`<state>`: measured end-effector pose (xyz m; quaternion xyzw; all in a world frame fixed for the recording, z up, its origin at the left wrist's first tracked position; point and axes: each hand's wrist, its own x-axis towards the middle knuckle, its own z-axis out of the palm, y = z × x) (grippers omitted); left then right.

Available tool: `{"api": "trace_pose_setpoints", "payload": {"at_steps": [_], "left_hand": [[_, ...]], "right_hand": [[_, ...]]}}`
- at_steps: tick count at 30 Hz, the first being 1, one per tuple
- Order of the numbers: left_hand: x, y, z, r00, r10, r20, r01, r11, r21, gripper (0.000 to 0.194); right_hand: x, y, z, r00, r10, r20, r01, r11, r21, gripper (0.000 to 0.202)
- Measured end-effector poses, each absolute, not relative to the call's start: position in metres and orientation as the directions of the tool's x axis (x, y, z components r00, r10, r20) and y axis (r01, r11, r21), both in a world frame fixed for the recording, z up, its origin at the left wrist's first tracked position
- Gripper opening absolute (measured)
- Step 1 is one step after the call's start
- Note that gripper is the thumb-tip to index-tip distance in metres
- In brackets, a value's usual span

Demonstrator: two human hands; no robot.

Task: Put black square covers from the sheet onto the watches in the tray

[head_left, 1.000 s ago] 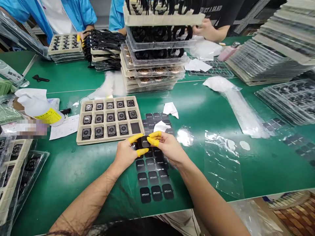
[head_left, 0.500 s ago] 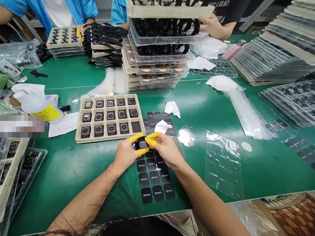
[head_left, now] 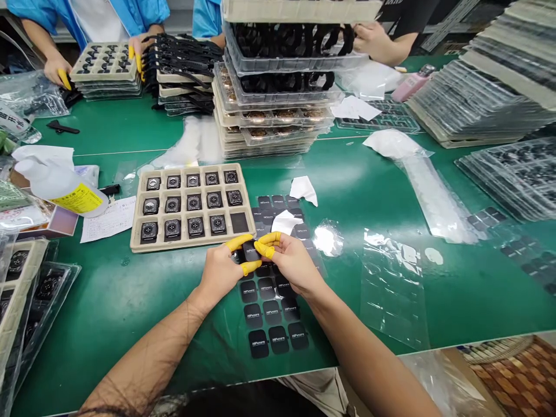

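Note:
My left hand (head_left: pixel 220 267), with yellow finger cots, is closed around a small dark smartwatch body (head_left: pixel 238 255). A black screen film (head_left: pixel 251 251) with white lettering lies over the watch's face. The yellow-covered fingers of my right hand (head_left: pixel 289 260) pinch that film's right edge; their tips partly hide it. Below my hands a clear sheet bears rows of black films (head_left: pixel 272 311) marked HiFuture. Just behind my left hand stands a beige tray (head_left: pixel 187 243) of smartwatch bodies, back side up; its front right compartment shows only a dark base.
Tall stacked trays (head_left: pixel 273 119) rise behind the beige tray, with more stacks (head_left: pixel 478 104) at right. White scraps (head_left: pixel 304 190) and a clear plastic sheet (head_left: pixel 393 295) lie rightward. A white bottle (head_left: pixel 65 185) stands left. Co-workers' hands (head_left: pixel 58 69) show across the table.
My hands keep nearly the same hold on the watch and film. The view has shifted slightly. Across the table, a co-worker's yellow-tipped hand has appeared at the left of their tray.

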<state>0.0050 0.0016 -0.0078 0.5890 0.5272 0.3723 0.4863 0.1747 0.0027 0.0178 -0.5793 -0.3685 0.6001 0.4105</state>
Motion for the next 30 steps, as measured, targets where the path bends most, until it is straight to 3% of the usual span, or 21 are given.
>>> {"api": "trace_pose_setpoints", "payload": {"at_steps": [8,14,18,22,27,30], "left_hand": [[0.005,0.001,-0.008,0.153,0.986,-0.061,0.257,0.020,0.966,0.055],[0.005,0.003,-0.007,0.190,0.980,-0.067,0.175,0.034,0.984,0.060],[0.005,0.005,-0.005,0.226,0.968,-0.112,0.084,0.096,0.992,0.046],[0.004,0.007,-0.005,0.234,0.970,-0.068,0.157,0.031,0.987,0.029],[0.002,0.007,-0.003,0.013,0.993,-0.114,0.173,0.110,0.979,0.041],[0.003,0.005,0.000,0.016,0.991,-0.133,0.142,0.129,0.981,0.046]], "right_hand": [[0.176,0.000,0.015,0.016,0.941,-0.339,0.037,-0.339,-0.940,0.040],[0.176,0.001,0.014,-0.053,0.945,-0.324,-0.005,-0.324,-0.946,0.067],[0.176,0.003,0.012,-0.013,0.964,-0.264,-0.020,-0.264,-0.964,0.050],[0.176,-0.001,0.010,-0.058,0.983,-0.176,0.129,-0.168,-0.977,0.043],[0.168,0.013,0.018,-0.099,0.977,-0.189,0.072,-0.182,-0.981,0.038],[0.160,0.044,0.024,-0.005,0.999,-0.037,0.280,-0.034,-0.960,0.022]]}}
